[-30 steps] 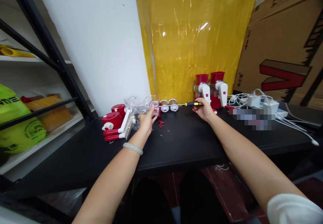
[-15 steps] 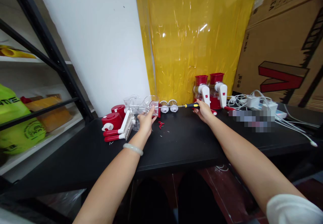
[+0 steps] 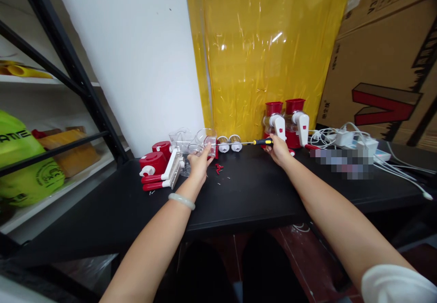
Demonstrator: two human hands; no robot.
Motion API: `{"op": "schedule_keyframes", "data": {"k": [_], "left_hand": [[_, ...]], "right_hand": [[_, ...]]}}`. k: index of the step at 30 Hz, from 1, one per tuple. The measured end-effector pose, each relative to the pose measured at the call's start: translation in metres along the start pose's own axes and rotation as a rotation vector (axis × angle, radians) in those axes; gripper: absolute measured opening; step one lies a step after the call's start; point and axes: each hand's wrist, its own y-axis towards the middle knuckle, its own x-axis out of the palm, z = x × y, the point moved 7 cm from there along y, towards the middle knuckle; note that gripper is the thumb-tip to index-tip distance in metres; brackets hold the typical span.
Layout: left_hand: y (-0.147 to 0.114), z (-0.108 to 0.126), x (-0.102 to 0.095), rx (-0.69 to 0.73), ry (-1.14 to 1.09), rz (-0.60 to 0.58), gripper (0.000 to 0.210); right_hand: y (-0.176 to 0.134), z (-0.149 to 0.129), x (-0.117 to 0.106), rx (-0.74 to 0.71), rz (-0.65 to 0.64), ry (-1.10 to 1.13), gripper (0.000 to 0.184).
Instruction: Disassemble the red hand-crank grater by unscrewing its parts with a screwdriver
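While grasping a clear housing [image 3: 206, 138] with the left hand [image 3: 199, 165], holds a screwdriver [image 3: 260, 142] in the right hand [image 3: 280, 151], pointed toward the housing, above the bench [image 3: 235, 207].

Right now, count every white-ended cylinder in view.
2. One cylinder is beside the clear part in the left hand; the other cylinder is just right of the first. More may be hidden.

White panel [image 3: 126, 57], glossy yellow sheeting [image 3: 269, 43], black table [image 3: 235, 205], reddish floor [image 3: 297, 248]
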Motion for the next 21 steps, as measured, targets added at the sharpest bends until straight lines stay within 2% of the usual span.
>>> {"op": "schedule_keyframes", "data": {"k": [5, 11, 15, 21], "left_hand": [[0.0, 0.001, 0.0, 0.01, -0.004, 0.008, 0.048], [-0.002, 0.005, -0.002, 0.037, 0.015, 0.063, 0.054], [-0.005, 0.01, -0.002, 0.065, 0.049, 0.082, 0.058], [-0.008, 0.009, 0.002, 0.064, 0.122, 0.047, 0.062]], "right_hand": [[0.0, -0.002, -0.003, 0.013, 0.033, 0.017, 0.027], [0.004, -0.005, -0.013, -0.007, 0.145, -0.001, 0.02], [0.007, -0.004, -0.017, -0.023, 0.166, -0.137, 0.018], [0.01, -0.001, -0.02, -0.037, 0.167, -0.403, 0.013]]}}
